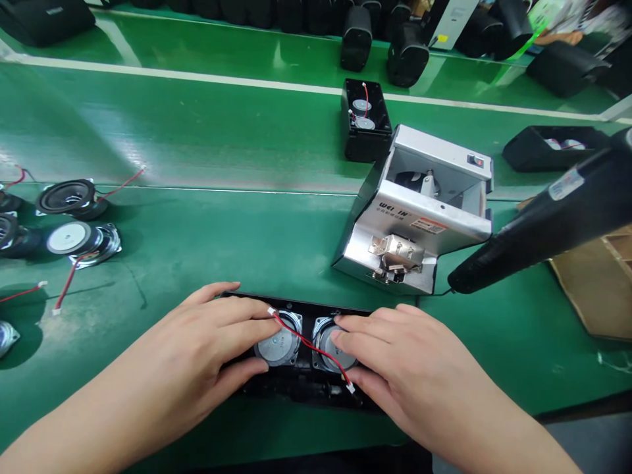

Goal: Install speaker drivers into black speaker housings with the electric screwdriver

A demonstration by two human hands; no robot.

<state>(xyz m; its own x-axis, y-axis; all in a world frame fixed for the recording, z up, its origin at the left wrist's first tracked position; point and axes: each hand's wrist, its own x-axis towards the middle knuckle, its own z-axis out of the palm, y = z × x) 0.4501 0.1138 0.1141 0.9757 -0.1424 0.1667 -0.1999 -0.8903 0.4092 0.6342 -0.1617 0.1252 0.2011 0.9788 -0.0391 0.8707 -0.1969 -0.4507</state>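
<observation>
A black speaker housing (306,384) lies at the table's near edge, its inner side facing up. Two round speaker drivers with grey magnets sit side by side in it. My left hand (212,342) curls its fingers round the left speaker driver (277,349), thumb at its lower edge. Round the right speaker driver (324,336), my right hand (399,352) closes in the same way, fingertips on the magnet. Red wires (309,343) with small white plugs at their ends run across both drivers. My palms hide the two ends of the housing.
A silver machine (365,243) stands beyond my right hand, with a thick black tube (538,224) beside it. Loose speaker drivers (69,237) lie at left. Behind the machine is an open black speaker box (368,141). Another person's hand (560,38) shows at top right.
</observation>
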